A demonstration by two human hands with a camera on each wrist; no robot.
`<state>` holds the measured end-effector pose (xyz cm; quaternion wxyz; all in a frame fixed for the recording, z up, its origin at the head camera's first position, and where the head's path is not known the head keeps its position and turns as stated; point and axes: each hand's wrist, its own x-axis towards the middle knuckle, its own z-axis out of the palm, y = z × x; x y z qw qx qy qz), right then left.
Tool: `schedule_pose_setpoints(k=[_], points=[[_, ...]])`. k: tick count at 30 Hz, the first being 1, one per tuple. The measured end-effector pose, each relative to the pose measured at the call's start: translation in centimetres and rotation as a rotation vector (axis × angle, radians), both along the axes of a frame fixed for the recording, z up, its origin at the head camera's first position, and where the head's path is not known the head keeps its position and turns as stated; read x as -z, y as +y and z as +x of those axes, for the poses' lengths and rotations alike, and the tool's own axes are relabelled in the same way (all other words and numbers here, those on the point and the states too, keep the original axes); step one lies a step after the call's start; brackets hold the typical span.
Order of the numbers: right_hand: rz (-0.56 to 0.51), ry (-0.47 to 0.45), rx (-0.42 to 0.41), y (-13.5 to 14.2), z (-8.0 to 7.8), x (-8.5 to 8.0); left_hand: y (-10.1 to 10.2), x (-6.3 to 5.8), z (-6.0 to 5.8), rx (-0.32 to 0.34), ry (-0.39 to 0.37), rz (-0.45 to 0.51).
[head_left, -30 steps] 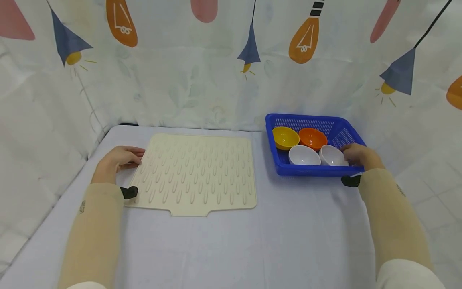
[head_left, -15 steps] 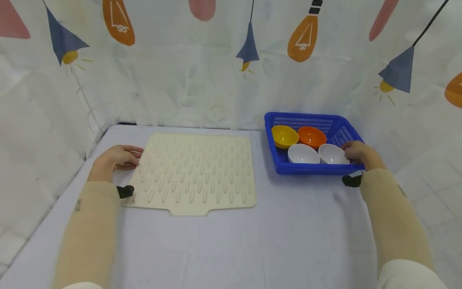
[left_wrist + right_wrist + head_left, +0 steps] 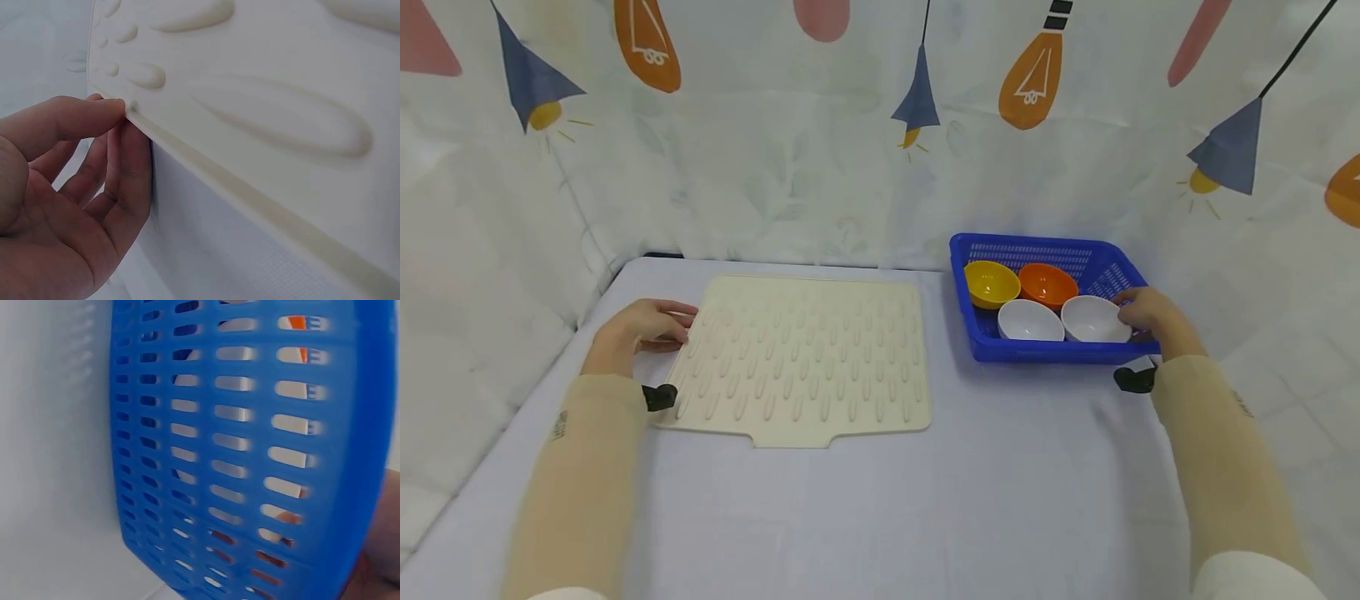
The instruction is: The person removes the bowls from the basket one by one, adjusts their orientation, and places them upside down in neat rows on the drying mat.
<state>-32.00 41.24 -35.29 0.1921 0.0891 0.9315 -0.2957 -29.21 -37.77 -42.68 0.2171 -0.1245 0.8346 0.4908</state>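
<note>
My left hand (image 3: 643, 329) is at the left edge of a cream draining mat (image 3: 808, 358) with raised oval bumps. In the left wrist view, the thumb presses on the mat's edge (image 3: 275, 231) with the fingers curled under it. Over at the blue plastic basket (image 3: 1045, 353), my right hand (image 3: 1153, 321) pinches the rim of the right-hand white bowl (image 3: 1093, 321). Beside that bowl sits a second white bowl (image 3: 1030, 321). Behind them are a yellow bowl (image 3: 991, 285) and an orange bowl (image 3: 1048, 286). The basket wall (image 3: 237, 450) hides most of the right hand in the right wrist view.
A white cloth covers the table (image 3: 880, 517), with the mat on the left and the basket at the back right. Close behind the table hangs a white curtain (image 3: 820, 167) printed with lamps and bulbs. It also closes in the left side.
The right hand has shifted slightly to the right, taking hold of the right-hand white bowl, which has moved a little toward it. The left hand stays at the mat's edge.
</note>
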Motion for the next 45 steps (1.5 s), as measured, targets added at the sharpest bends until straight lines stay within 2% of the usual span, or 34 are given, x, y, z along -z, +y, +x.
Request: schedule_pose_setpoints(k=[10, 17, 22, 27, 34, 41, 45], points=[[-0.075, 0.029, 0.02, 0.3, 0.1, -1.0, 0.3, 0.1, -0.2, 0.0, -0.016, 0.015], [-0.087, 0.056, 0.013, 0.7, 0.0, -1.3, 0.3, 0.2, -0.1, -0.002, 0.012, 0.026], [-0.08, 0.109, 0.003, 0.9, 0.0, -1.7, 0.2, 0.1, -0.1, 0.006, 0.033, 0.027], [-0.134, 0.117, 0.002, 0.7, 0.6, -2.2, 0.1, 0.3, 0.2, 0.014, 0.032, 0.01], [-0.188, 0.084, -0.01, -0.2, 1.5, -2.6, 0.1, 0.4, 0.5, 0.016, 0.011, 0.008], [-0.21, 0.128, -0.019, -1.7, 1.2, -3.1, 0.2, 0.4, 0.7, 0.011, 0.017, 0.027], [-0.258, 0.156, -0.029, -2.9, 1.1, -3.4, 0.3, 0.2, 0.9, 0.014, 0.026, 0.028]])
